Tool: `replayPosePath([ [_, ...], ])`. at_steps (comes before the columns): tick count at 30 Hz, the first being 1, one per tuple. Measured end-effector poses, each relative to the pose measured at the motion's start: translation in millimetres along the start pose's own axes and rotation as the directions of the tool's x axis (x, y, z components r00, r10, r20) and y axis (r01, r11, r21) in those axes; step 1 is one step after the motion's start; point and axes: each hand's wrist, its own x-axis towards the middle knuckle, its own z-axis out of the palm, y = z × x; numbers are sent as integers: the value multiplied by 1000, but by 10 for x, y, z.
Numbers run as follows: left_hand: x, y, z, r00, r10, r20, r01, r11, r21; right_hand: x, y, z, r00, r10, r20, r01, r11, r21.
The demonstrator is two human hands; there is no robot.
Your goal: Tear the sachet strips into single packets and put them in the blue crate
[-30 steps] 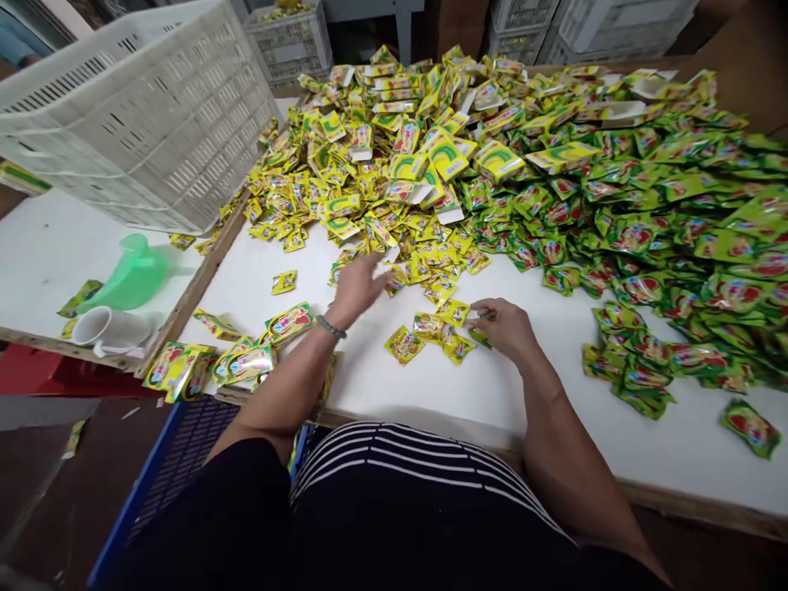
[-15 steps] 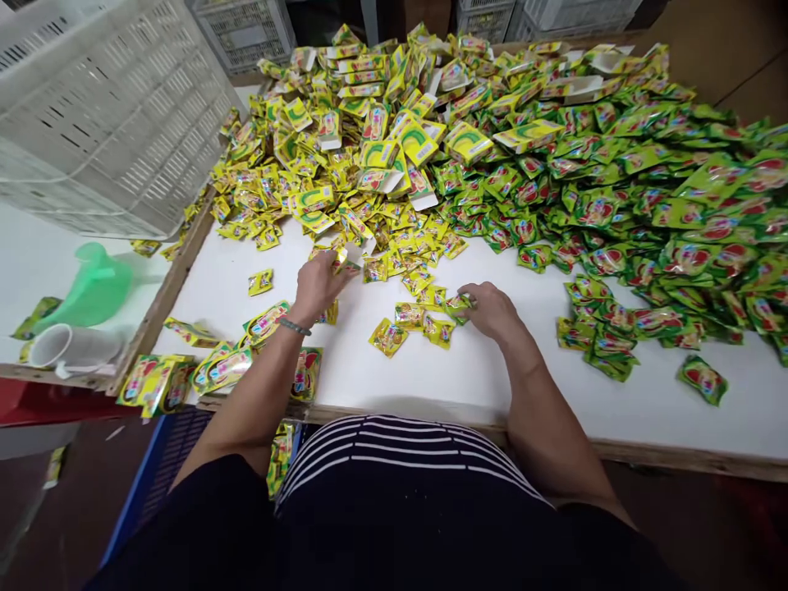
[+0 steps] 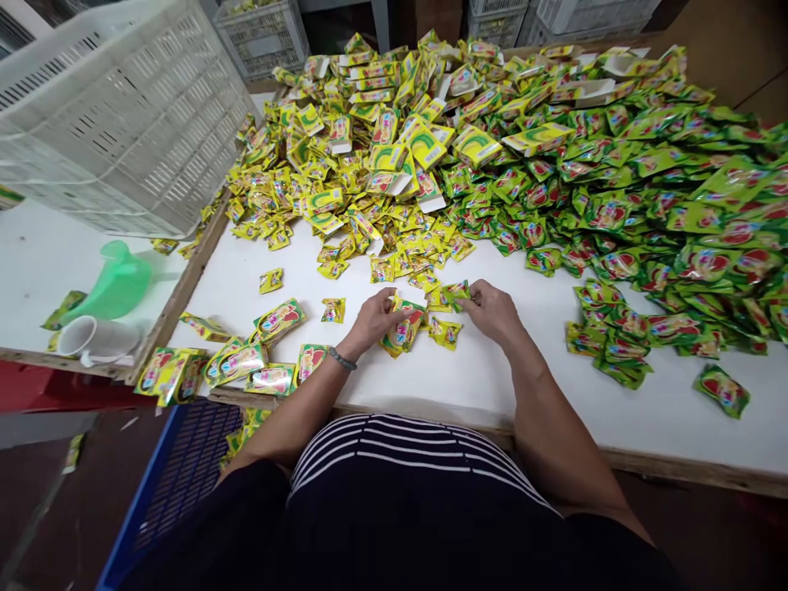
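My left hand (image 3: 371,320), with a beaded bracelet at the wrist, is closed round a small yellow-green carton (image 3: 406,331) above the white tabletop. To its right, my right hand (image 3: 494,310) pinches a small green sachet (image 3: 456,292) between thumb and fingers. Beneath and between the hands lie a few yellow sachets (image 3: 444,332), partly covered by the carton and fingers. Left of my left hand rest a single yellow sachet (image 3: 333,309) and several printed cartons (image 3: 279,320) near the table's front edge.
A big heap of flat yellow cartons (image 3: 424,141) and yellow sachets covers the back. Green sachets (image 3: 616,213) pile up on the right. At left stand a white crate (image 3: 166,139), a green scoop (image 3: 120,283) and a white mug (image 3: 102,338). A blue crate (image 3: 166,468) sits below the edge.
My left hand has come right and nearer, bringing a carton from the heap's edge to beside my right hand. My right hand stays near the same spot with the green sachet.
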Motion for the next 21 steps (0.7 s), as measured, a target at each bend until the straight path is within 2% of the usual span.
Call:
replayPosePath([
  [2,-22,8,-16,999,27,22,-29,998,63,-14,-55,23,997,-79,15,71,954,292],
  [4,-44,29,-20,997,49,61,-56,992,115,-32,-120,64,986,-160,42,113,837,536],
  [6,-63,62,-15,993,61,103,-75,989,129,-48,-176,115,975,-204,89,108,785,610],
  [9,-80,114,-12,982,76,174,-90,993,72,-60,-215,160,966,-226,128,110,804,584],
  [12,-87,140,-25,964,77,254,-68,997,-42,-60,-212,138,948,-294,124,202,854,480],
  [15,-101,148,-34,962,52,269,-34,997,-72,-56,-199,90,919,-358,166,274,881,385],
  [18,-132,150,-15,945,57,323,-28,995,-94,-68,-202,68,903,-356,239,268,903,335],
  [21,-165,136,27,917,127,377,-70,985,-159,-104,-250,83,918,-306,254,234,932,275],
])
